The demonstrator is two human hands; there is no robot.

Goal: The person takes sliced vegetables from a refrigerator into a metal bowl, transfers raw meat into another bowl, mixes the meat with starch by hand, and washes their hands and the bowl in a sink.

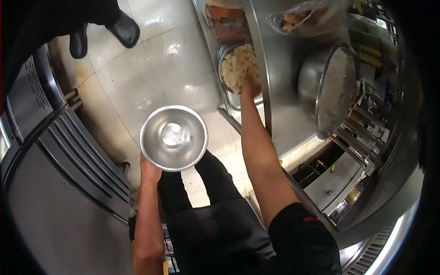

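Observation:
My left hand grips the rim of a round metal bowl from below left. The bowl is held above the floor in front of my legs, and its inside shows bare shiny metal. On the right, my right hand reaches into a metal container of pale, chopped chunks that look like cut vegetable. It touches the chunks at their lower right side. Its fingers are hidden or blurred there, so I cannot see whether they hold any.
A large metal bowl of white, grainy food stands on the steel counter. Plastic-wrapped food lies above it. A grey steel appliance stands left. Another person's dark shoes are on the tiled floor.

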